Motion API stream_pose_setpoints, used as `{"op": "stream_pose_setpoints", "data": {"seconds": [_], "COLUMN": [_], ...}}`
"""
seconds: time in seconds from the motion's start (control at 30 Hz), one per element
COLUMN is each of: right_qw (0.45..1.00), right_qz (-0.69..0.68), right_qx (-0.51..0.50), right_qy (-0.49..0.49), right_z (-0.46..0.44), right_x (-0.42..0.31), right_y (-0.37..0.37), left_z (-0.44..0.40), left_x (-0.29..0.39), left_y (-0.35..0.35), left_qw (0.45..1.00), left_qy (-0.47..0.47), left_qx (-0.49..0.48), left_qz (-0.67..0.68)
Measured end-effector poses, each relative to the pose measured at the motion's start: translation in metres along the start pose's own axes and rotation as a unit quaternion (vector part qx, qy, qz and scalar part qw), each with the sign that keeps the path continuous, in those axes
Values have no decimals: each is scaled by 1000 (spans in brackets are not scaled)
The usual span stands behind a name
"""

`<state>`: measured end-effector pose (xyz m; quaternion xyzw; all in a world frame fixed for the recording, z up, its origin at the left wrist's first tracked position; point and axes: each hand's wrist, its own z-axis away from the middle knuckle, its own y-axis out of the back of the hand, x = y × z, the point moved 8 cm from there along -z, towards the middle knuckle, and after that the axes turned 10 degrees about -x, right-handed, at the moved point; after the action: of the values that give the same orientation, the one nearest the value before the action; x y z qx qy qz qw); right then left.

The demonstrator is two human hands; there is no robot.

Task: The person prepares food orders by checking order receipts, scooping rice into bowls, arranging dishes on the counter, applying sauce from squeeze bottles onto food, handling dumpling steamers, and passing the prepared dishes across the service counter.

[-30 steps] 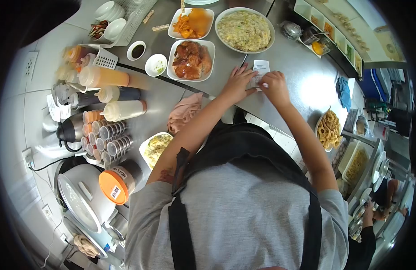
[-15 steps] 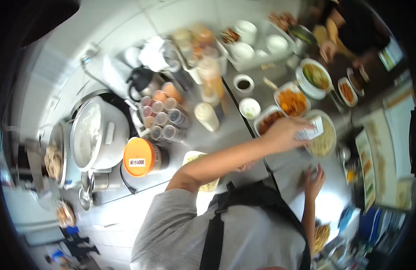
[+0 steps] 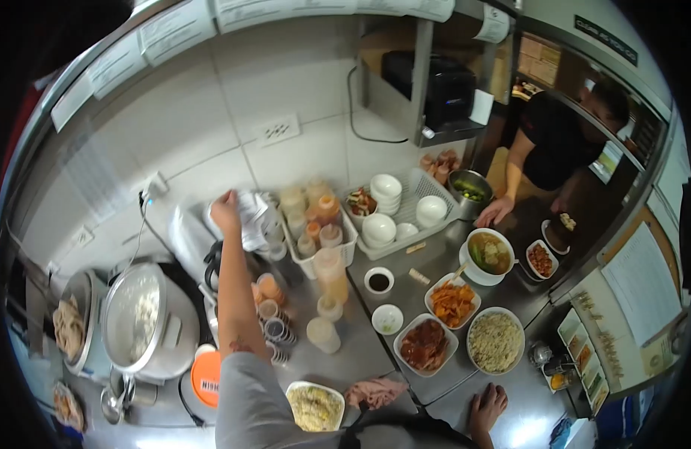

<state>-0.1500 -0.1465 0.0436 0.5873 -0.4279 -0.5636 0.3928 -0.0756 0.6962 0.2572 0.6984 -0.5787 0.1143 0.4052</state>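
My left hand (image 3: 224,213) is raised at the end of an outstretched arm. Its fingers are closed, and whatever they may hold is hidden. Beside it lies a silvery crumpled bag (image 3: 253,219); I cannot tell whether they touch. Low on the right, my right hand (image 3: 488,408) rests on the steel counter, fingers loosely bent and apart, holding nothing. Nearest to it are a bowl of fried rice (image 3: 496,340) and a dish of glazed meat (image 3: 426,345). An orange-food dish (image 3: 452,301) and a soup bowl (image 3: 488,254) stand farther back.
A large pot (image 3: 182,333) and an orange-lidded tub (image 3: 206,378) stand left. Sauce bottles fill a white basket (image 3: 351,249), beside a rack of bowls (image 3: 444,228). Another person's hand (image 3: 496,212) reaches near the soup. Overhead hangs a metal shelf (image 3: 458,133).
My left hand has swung from above the rice bowl to the far left; the white paper slip it held is no longer visible. My right hand's fingers are less spread. The view has tilted up.
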Motion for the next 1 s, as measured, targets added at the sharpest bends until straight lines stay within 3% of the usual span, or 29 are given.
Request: {"op": "stream_pose_setpoints", "data": {"seconds": [0.07, 0.13, 0.23, 0.33, 0.4, 0.47, 0.53, 0.6, 0.63, 0.67, 0.77, 0.83, 0.9, 1.0], "right_qw": [1000, 1000, 1000, 1000, 1000, 1000, 1000, 1000, 1000, 1000, 1000, 999, 999, 999], "right_qz": [-3, -6, -2, -8, -14, -13, -13, -16, -18, -20, -24, -30, -31, -41], "right_qx": [3, 15, 12, 8, 11, 5, 2, 0, -1, -1, -1, 1, 1, -6], "right_qy": [8, 20, 20, 17, 18, 11, 6, 5, 2, -2, -13, -16, -17, -22], "right_z": [0, -2, 1, 2, -5, -3, -4, -8, -9, -8, -10, -11, -13, -15], "right_x": [0, 0, 0, 1, -1, 0, 1, 2, 3, 4, 4, 6, 6, 6], "right_y": [0, 0, 3, 5, 6, 6, 6, 6, 6, 6, 8, 8, 9, 12], "left_z": [3, 18, 29, 27, 23, 40, 74, 126, 160, 199, 314, 372, 398, 403], "left_x": [-2, 7, -34, 31, 103, 200, 277, 317, 332, 345, 323, 277, 271, 267], "left_y": [-4, -7, -42, -22, -9, -5, -33, -93, -130, -159, -262, -318, -331, -341], "left_qw": [1000, 999, 985, 934, 953, 960, 943, 920, 880, 851, 728, 729, 745, 749], "left_qy": [-18, 45, 24, 71, -121, -228, -326, -271, -239, -288, -334, -362, -359, -328], "left_qx": [18, 3, -77, -70, 74, 84, -55, -267, -405, -438, -590, -553, -524, -554], "left_qz": [-9, -27, -151, -344, -268, -138, -18, 91, 69, -41, -102, -177, -203, -158]}}
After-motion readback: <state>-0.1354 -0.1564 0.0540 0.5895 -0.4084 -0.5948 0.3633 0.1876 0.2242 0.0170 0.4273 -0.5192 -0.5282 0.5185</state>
